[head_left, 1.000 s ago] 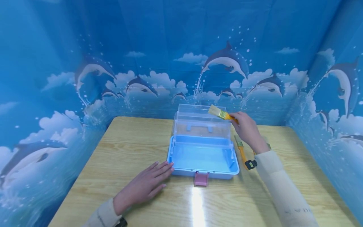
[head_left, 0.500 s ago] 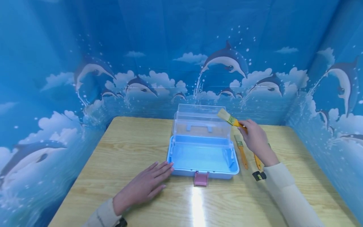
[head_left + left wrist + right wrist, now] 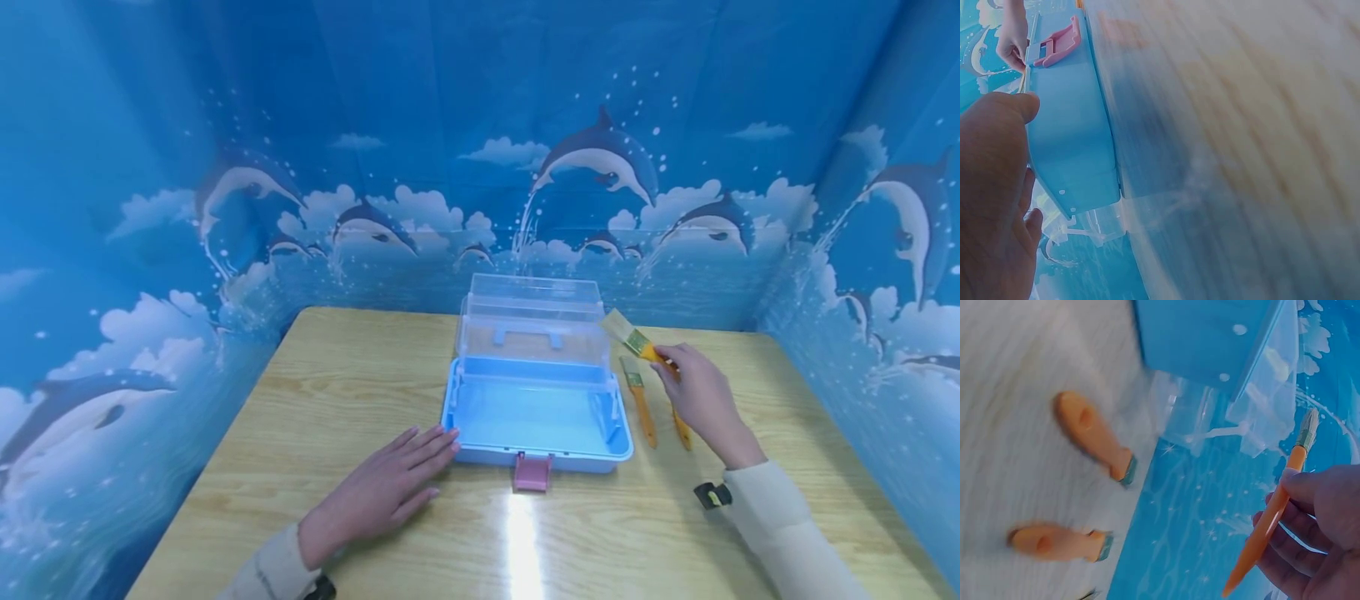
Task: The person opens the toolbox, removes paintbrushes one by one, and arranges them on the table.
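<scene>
My right hand (image 3: 697, 396) pinches a paintbrush (image 3: 636, 340) with pale bristles and an orange handle, raised above the table to the right of the box. In the right wrist view the thumb and fingers grip the handle of that paintbrush (image 3: 1266, 522), bristles upward. A light-blue plastic box (image 3: 536, 417) stands with its clear lid (image 3: 532, 321) raised at the back and a pink latch (image 3: 532, 473) hanging at the front. My left hand (image 3: 378, 492) lies with straight fingers, its fingertips at the box's front left corner.
Right of the box, a narrower paintbrush (image 3: 639, 406) lies on the wooden table (image 3: 352, 375). Another paintbrush (image 3: 681, 431) beside it is partly hidden by my right hand. Dolphin-printed blue sheets (image 3: 420, 125) hang behind and at both sides.
My right hand has moved right and toward me with the paintbrush, away from the lid, uncovering more of the brushes on the table. The left hand and box have stayed put.
</scene>
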A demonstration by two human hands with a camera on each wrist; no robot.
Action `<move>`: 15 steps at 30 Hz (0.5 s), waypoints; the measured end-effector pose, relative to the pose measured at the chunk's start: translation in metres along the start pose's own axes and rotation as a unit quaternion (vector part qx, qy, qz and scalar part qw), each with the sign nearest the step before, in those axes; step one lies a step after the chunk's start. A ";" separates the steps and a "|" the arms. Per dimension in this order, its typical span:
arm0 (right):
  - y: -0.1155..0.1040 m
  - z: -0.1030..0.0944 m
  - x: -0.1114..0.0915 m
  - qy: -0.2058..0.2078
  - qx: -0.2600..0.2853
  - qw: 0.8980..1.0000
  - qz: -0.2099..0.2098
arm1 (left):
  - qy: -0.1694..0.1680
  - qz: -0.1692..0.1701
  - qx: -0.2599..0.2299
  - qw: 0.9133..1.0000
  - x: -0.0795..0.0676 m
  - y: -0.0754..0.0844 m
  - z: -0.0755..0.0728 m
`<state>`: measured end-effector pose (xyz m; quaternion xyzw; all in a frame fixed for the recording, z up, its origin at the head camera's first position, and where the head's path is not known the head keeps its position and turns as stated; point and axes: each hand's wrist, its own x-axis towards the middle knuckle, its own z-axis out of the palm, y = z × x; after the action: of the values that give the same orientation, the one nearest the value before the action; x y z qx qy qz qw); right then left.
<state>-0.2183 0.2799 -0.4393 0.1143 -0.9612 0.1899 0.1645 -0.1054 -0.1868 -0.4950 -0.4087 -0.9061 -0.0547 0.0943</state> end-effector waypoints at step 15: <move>0.015 -0.004 -0.016 0.000 0.009 1.000 -0.007 | 0.006 0.004 0.004 1.000 -0.001 0.000 0.000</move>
<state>-0.2067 0.2980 -0.4462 0.1222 -0.9587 0.1975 0.1643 -0.1050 -0.1871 -0.4952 -0.4118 -0.9041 -0.0533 0.1011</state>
